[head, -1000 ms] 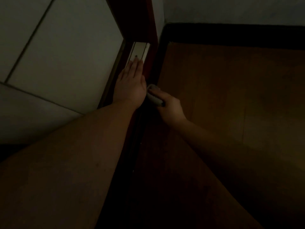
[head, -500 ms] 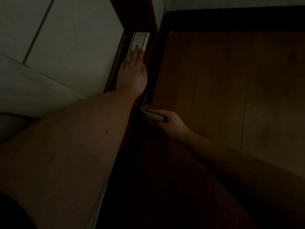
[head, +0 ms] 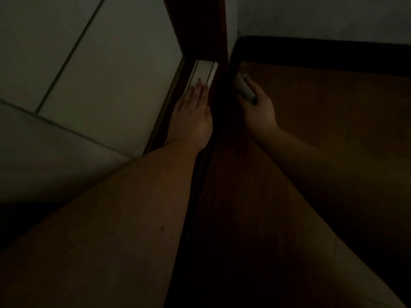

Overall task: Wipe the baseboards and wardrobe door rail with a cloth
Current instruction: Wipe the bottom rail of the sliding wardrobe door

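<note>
The scene is dim. My left hand lies flat with straight fingers on the pale wardrobe door rail, which runs along the foot of the wardrobe. My right hand grips a folded light cloth and presses it against the dark baseboard beside the rail, close to the room corner. A second dark baseboard runs along the far wall.
The pale sliding wardrobe door fills the left side. A dark red wooden frame post stands at the rail's far end. Brown wooden floor stretches to the right. Both forearms cross the lower part of the view.
My right hand has slid the cloth forward along the baseboard, from near my left wrist up to the corner. My left hand has stayed on the rail.
</note>
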### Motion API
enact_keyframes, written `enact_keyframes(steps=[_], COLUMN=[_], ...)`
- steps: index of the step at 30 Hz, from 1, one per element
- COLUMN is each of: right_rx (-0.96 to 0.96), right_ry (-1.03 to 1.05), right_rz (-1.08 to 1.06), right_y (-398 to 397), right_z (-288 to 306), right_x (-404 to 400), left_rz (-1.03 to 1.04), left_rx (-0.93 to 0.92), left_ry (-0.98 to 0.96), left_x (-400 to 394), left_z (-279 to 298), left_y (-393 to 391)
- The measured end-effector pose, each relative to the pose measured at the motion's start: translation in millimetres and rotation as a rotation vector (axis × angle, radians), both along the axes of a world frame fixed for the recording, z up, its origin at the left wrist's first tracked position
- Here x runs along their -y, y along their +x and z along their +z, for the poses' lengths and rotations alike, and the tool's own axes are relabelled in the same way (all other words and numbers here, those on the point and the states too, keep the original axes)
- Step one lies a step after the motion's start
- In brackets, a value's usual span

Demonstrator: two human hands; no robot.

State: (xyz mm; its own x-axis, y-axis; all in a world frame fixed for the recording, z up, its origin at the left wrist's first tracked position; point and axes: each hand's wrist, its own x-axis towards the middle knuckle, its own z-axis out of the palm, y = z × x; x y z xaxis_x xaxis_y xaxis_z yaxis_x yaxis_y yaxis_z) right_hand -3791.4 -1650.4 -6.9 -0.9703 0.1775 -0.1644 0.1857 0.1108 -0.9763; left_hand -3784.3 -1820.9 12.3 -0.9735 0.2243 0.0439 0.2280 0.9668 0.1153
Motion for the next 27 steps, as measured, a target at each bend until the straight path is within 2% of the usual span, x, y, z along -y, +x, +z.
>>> enact_keyframes(steps=[4,7,10,17,23,27], right_rx=[-0.001,0.026,0.001,0.065,0.088,0.056], right_ry=[0.085,0.149,0.147,-0.059,-0.050,-0.033], right_rz=[0.030,0.091,0.162,0.226,0.332,0.484], right_y=[-50,-51,-21,64,143,200], right_z=[6,5,1,1,-4,-11], right_x=[11,10,10,26,45,61], left_rz=[0.008,0.010,0.015,0.017,0.015,0.005], left_rx=[-0.001,-0.006,0.002,0.031,0.074,0.098], left_ry=[-0.002,-0.011,-0.015,-0.029,-0.029,-0.038], left_x=[0,0,1,0,-2,-2], left_z=[0,-3,-5,-1,8,13], left_y=[-1,0,-1,-4,-2,1])
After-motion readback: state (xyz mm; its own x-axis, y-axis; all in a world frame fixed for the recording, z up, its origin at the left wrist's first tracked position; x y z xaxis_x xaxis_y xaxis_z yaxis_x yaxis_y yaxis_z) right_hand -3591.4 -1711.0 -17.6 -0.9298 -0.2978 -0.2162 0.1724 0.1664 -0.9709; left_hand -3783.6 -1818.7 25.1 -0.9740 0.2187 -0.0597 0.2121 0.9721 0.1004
